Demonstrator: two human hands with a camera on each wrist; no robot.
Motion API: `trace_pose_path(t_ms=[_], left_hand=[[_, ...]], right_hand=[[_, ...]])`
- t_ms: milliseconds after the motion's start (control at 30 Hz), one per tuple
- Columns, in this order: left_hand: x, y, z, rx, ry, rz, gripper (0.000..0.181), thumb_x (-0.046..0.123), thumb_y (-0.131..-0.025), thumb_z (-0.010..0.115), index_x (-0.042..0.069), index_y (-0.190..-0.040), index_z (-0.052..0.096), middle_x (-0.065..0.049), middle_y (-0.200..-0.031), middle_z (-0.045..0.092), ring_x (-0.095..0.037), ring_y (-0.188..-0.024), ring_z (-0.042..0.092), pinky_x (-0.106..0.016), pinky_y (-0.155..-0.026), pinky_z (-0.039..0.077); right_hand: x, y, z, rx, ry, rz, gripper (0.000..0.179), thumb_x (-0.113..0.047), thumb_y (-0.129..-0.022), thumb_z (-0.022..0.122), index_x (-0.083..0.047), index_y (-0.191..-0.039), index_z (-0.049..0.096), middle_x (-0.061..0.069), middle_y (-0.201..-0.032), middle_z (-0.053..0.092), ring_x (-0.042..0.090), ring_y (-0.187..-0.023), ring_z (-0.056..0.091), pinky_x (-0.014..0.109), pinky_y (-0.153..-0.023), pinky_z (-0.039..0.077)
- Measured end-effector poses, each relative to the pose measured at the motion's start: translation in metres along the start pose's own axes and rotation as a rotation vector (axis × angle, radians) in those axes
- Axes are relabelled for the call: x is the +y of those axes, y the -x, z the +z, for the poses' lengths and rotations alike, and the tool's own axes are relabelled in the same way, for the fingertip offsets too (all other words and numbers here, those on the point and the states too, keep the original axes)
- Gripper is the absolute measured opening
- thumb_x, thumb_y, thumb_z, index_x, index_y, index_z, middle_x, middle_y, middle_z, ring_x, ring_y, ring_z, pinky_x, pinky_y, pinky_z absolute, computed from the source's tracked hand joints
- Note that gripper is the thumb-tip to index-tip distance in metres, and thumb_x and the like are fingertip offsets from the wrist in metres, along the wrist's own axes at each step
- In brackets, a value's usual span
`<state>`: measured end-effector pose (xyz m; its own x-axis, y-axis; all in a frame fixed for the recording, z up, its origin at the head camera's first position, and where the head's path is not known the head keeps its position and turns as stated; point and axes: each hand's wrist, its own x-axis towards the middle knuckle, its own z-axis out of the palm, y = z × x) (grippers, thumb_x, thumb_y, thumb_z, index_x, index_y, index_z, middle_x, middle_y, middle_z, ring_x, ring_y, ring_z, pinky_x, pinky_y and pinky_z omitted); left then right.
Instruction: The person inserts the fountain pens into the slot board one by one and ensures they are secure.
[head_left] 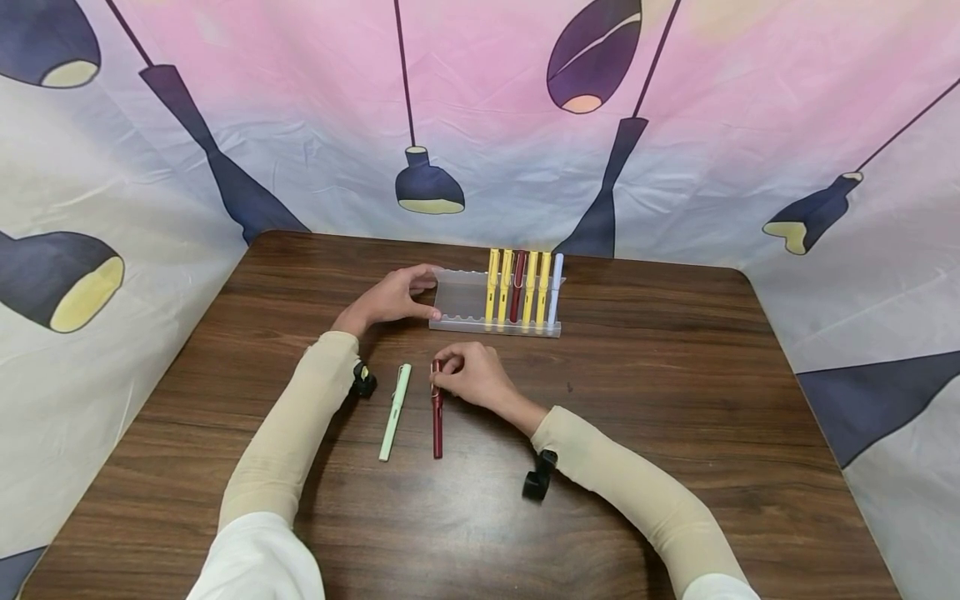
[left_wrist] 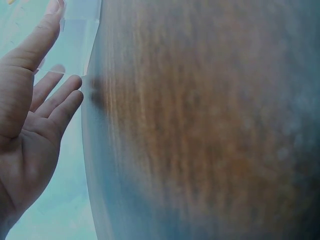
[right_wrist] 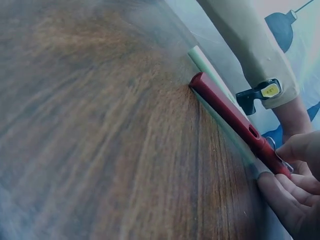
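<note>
A clear pen rack (head_left: 459,293) stands toward the back of the table, with several yellow pens, a dark red pen (head_left: 517,287) and a pale blue pen (head_left: 556,290) side by side in its right part. At its left end, my left hand (head_left: 390,296) holds it, thumb at the front corner and fingers behind. My right hand (head_left: 476,377) pinches another dark red pen (head_left: 437,425) by its clipped cap end; the barrel points toward me, close over the table. To its left lies a light green pen (head_left: 395,412), also partly visible behind the red barrel in the right wrist view.
The brown wooden table (head_left: 675,400) has its far edge against a hanging cloth (head_left: 495,158) printed with lamps. Both forearms wear beige sleeves with small black wrist cameras (head_left: 537,479). The rack's left slots hold no pens.
</note>
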<state>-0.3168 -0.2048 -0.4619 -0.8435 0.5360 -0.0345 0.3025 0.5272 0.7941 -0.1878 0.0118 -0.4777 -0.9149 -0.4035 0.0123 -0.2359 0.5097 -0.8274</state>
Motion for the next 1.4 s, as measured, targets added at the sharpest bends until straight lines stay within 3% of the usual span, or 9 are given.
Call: trace_pose_path(t_ms=[300, 667, 900, 1200, 1400], left_hand=[[0.001, 0.001, 0.0, -0.003, 0.008, 0.003, 0.082, 0.023, -0.084, 0.087, 0.01, -0.153, 0.044, -0.017, -0.156, 0.045, -0.036, -0.142, 0.047, -0.046, -0.119, 0.041], [0.001, 0.0, 0.0, -0.004, 0.002, 0.003, 0.083, 0.023, -0.084, 0.087, 0.009, -0.153, 0.044, -0.019, -0.156, 0.045, -0.036, -0.142, 0.047, -0.047, -0.119, 0.041], [0.001, 0.0, 0.0, 0.002, 0.001, 0.002, 0.082, 0.023, -0.084, 0.087, 0.01, -0.153, 0.044, -0.017, -0.155, 0.045, -0.035, -0.142, 0.047, -0.046, -0.119, 0.041], [-0.001, -0.001, 0.0, 0.0, 0.005, -0.005, 0.083, 0.025, -0.084, 0.087, 0.01, -0.153, 0.044, -0.018, -0.156, 0.045, -0.036, -0.143, 0.046, -0.047, -0.119, 0.04], [-0.001, -0.002, 0.0, -0.004, 0.029, 0.012, 0.082, 0.02, -0.084, 0.087, 0.007, -0.153, 0.044, -0.019, -0.156, 0.043, -0.039, -0.143, 0.044, -0.051, -0.121, 0.037]], right_hand=[[0.001, 0.0, 0.0, 0.004, -0.096, 0.033, 0.024, -0.018, -0.087, 0.081, -0.009, -0.109, 0.078, -0.004, -0.077, 0.075, 0.006, -0.058, 0.069, 0.021, -0.054, 0.056], [0.005, 0.0, 0.003, -0.004, -0.315, 0.082, 0.026, -0.01, -0.087, 0.081, -0.006, -0.112, 0.077, 0.004, -0.081, 0.075, 0.015, -0.066, 0.074, 0.029, -0.063, 0.065], [0.006, 0.001, 0.004, -0.006, -0.414, 0.081, 0.028, -0.006, -0.086, 0.081, -0.002, -0.114, 0.076, 0.009, -0.087, 0.075, 0.014, -0.07, 0.073, 0.032, -0.068, 0.065], [0.004, 0.002, -0.005, -0.032, -0.507, 0.069, 0.033, -0.002, -0.089, 0.078, 0.003, -0.121, 0.072, 0.017, -0.1, 0.076, 0.016, -0.078, 0.075, 0.035, -0.073, 0.066], [-0.004, 0.003, -0.018, -0.003, -0.459, 0.047, 0.034, -0.005, -0.09, 0.078, 0.0, -0.123, 0.072, 0.016, -0.102, 0.077, 0.019, -0.077, 0.076, 0.035, -0.073, 0.066]])
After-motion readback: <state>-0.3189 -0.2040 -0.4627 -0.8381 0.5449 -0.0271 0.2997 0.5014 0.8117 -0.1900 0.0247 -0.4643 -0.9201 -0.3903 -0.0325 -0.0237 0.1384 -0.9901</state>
